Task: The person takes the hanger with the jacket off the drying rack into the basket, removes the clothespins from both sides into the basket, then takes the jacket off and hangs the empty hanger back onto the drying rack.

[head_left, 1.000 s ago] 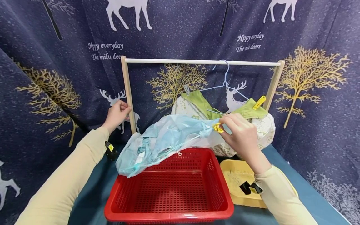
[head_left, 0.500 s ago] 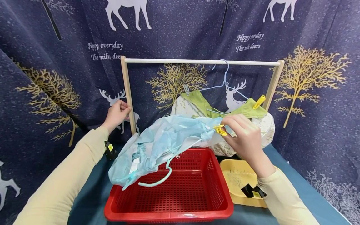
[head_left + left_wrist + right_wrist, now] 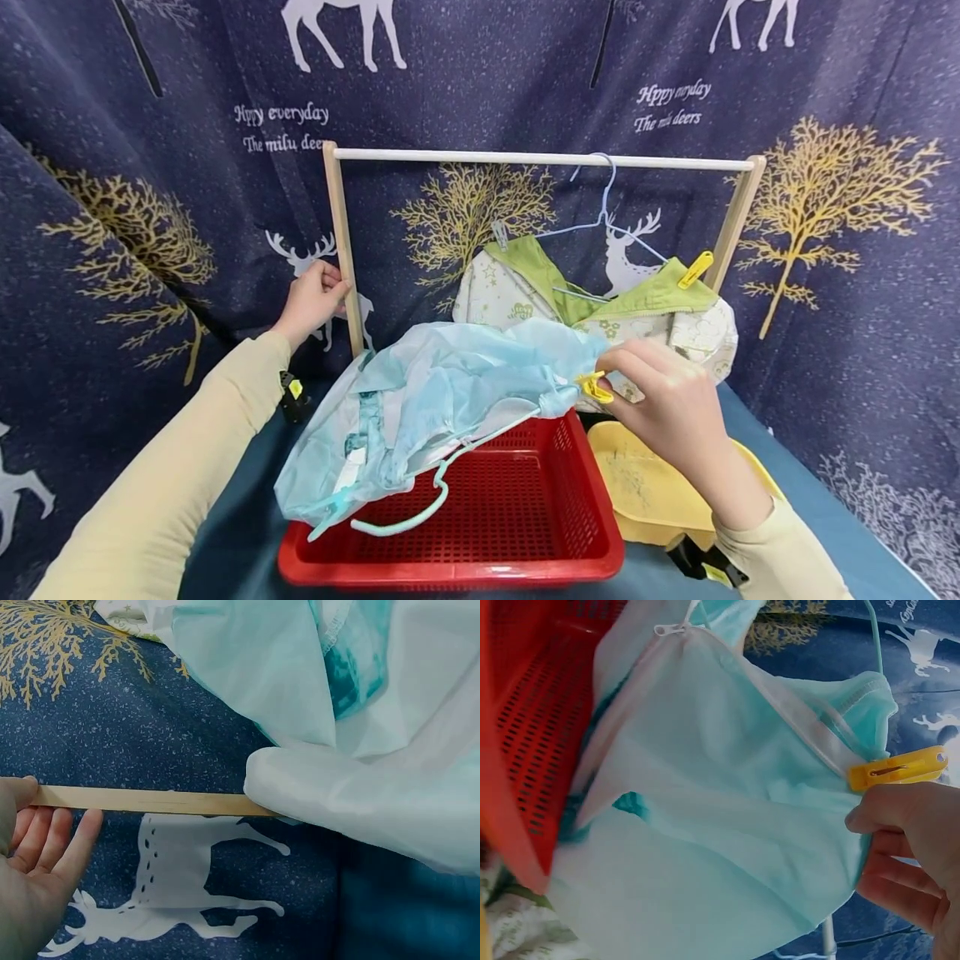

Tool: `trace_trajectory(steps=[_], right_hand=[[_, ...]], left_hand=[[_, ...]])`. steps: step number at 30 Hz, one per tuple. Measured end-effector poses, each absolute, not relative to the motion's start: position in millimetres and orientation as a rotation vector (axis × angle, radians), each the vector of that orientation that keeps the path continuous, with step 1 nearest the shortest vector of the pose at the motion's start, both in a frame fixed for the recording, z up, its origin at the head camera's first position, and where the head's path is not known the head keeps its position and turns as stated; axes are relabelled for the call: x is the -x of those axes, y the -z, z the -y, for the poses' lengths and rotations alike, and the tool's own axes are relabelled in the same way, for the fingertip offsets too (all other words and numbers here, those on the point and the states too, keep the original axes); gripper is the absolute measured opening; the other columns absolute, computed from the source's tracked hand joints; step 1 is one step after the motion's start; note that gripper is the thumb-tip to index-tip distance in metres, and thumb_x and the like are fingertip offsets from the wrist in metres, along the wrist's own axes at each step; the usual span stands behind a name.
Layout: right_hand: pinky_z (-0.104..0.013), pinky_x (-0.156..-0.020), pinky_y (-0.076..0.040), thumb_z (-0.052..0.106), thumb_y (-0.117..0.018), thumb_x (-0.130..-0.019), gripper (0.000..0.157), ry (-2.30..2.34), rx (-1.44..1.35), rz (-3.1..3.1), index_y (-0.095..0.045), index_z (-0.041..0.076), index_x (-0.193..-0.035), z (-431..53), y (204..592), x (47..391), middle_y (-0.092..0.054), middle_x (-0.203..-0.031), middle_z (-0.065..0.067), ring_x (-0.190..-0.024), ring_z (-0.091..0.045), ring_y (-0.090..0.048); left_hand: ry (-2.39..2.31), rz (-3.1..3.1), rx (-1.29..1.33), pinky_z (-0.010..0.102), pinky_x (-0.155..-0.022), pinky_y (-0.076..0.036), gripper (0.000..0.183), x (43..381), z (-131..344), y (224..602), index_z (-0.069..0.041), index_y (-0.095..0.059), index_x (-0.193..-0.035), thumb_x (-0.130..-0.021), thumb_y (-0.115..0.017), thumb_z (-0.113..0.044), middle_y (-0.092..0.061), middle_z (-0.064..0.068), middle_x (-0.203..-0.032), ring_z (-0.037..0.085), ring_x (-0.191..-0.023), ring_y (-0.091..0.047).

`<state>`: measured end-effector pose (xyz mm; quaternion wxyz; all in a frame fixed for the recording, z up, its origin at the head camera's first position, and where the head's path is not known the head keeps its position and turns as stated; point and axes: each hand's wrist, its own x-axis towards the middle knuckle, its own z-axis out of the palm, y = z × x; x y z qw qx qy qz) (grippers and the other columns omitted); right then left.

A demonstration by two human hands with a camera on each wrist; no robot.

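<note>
My left hand holds the left wooden post of a small clothes rack, thumb on one side and fingers on the other. My right hand pinches the shoulder of a light blue zip jacket, right beside a yellow clothespin clipped to it. The jacket lies tilted across the red basket's back and left side. A mint-green hanger is inside it, its hook pointing down toward me over the basket.
The red plastic basket stands in front of the rack. A yellow tray is at its right. From the rack's white bar a white and green garment hangs on a blue hanger, with a clothespin on its right shoulder.
My right hand has moved lower and slightly right, carrying the jacket's shoulder. The jacket has dropped toward me, and the hanger's hook has come into view. The left hand stays on the post.
</note>
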<state>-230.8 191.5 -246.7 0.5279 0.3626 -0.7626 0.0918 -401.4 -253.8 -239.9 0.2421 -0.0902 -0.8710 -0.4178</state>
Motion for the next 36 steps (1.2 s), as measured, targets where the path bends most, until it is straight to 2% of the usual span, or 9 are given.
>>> trace_trajectory(steps=[2, 8, 13, 15, 20, 24, 27, 33, 36], right_hand=[[-0.03, -0.057, -0.051, 0.0, -0.087, -0.059, 0.036, -0.22, -0.857, 1.841, -0.069, 0.015, -0.086, -192.6, 251.8, 229.5, -0.071, -0.084, -0.001, -0.074, -0.014, -0.065], [-0.024, -0.055, -0.049, 0.004, -0.091, -0.056, 0.04, -0.272, -0.83, 1.952, -0.067, 0.019, -0.084, -195.9, 270.3, 228.6, -0.069, -0.08, 0.005, -0.068, -0.007, -0.063], [-0.025, -0.056, -0.05, 0.004, -0.091, -0.056, 0.039, -0.317, -0.804, 2.03, -0.065, 0.02, -0.081, -195.9, 284.3, 228.8, -0.068, -0.079, 0.007, -0.067, -0.006, -0.062], [-0.025, -0.056, -0.05, 0.005, -0.091, -0.057, 0.038, -0.325, -0.793, 2.053, -0.065, 0.02, -0.08, -195.8, 288.6, 229.1, -0.068, -0.078, 0.007, -0.067, -0.006, -0.061], [-0.021, -0.055, -0.048, 0.007, -0.088, -0.061, 0.033, -0.335, -0.789, 2.113, -0.063, 0.022, -0.077, -196.6, 293.8, 230.1, -0.066, -0.074, 0.009, -0.065, -0.004, -0.061], [-0.019, -0.056, -0.048, 0.007, -0.086, -0.063, 0.032, -0.336, -0.802, 2.153, -0.062, 0.023, -0.075, -198.6, 293.4, 230.5, -0.065, -0.073, 0.011, -0.064, -0.002, -0.06], [-0.019, -0.056, -0.048, 0.006, -0.086, -0.063, 0.032, -0.347, -0.807, 2.188, -0.062, 0.024, -0.073, -200.8, 291.7, 230.3, -0.064, -0.071, 0.012, -0.063, 0.0, -0.058], [-0.017, -0.057, -0.05, 0.005, -0.085, -0.067, 0.031, -0.428, -0.833, 2.318, -0.061, 0.025, -0.072, -204.0, 287.4, 231.1, -0.062, -0.069, 0.015, -0.064, 0.004, -0.055], [-0.017, -0.057, -0.049, 0.009, -0.085, -0.071, 0.029, -0.456, -0.826, 2.407, -0.061, 0.026, -0.072, -204.8, 287.6, 231.8, -0.061, -0.069, 0.017, -0.064, 0.006, -0.055]], left_hand=[[1.149, 2.381, 0.25, 0.014, -0.061, -0.054, 0.029, 400.8, 253.6, 239.1, 0.012, -0.047, -0.116, -0.101, -0.053, -0.012, -0.057, 0.023, -0.103, 0.022, -0.084, -0.064], [1.146, 2.389, 0.253, 0.015, -0.062, -0.055, 0.03, 399.4, 253.1, 239.2, 0.012, -0.046, -0.118, -0.101, -0.052, -0.011, -0.057, 0.024, -0.105, 0.036, -0.092, -0.064], [1.135, 2.385, 0.259, 0.011, -0.058, -0.051, 0.028, 399.3, 253.6, 238.9, 0.013, -0.046, -0.117, -0.101, -0.052, -0.01, -0.057, 0.024, -0.103, 0.022, -0.08, -0.064], [1.127, 2.384, 0.261, 0.016, -0.06, -0.055, 0.028, 399.7, 253.9, 238.6, 0.013, -0.047, -0.117, -0.1, -0.052, -0.009, -0.057, 0.024, -0.103, 0.014, -0.076, -0.062], [1.116, 2.38, 0.267, 0.036, -0.071, -0.06, 0.028, 401.7, 254.3, 239.1, 0.013, -0.047, -0.117, -0.1, -0.052, -0.009, -0.058, 0.023, -0.103, 0.01, -0.073, -0.06], [1.117, 2.384, 0.265, 0.04, -0.073, -0.06, 0.028, 400.8, 254.1, 239.4, 0.013, -0.047, -0.117, -0.1, -0.052, -0.008, -0.058, 0.023, -0.102, 0.008, -0.072, -0.058], [1.127, 2.387, 0.271, 0.037, -0.072, -0.06, 0.028, 400.8, 254.5, 239.7, 0.013, -0.046, -0.117, -0.099, -0.053, -0.008, -0.057, 0.023, -0.102, 0.003, -0.069, -0.056], [1.16, 2.352, 0.3, 0.018, -0.061, -0.056, 0.026, 402.1, 255.6, 240.5, 0.013, -0.047, -0.113, -0.098, -0.054, -0.008, -0.058, 0.022, -0.098, 0.002, -0.067, -0.056], [1.208, 2.309, 0.326, 0.019, -0.057, -0.056, 0.024, 401.9, 254.9, 242.0, 0.011, -0.048, -0.108, -0.096, -0.056, -0.008, -0.058, 0.017, -0.091, 0.004, -0.065, -0.057]])
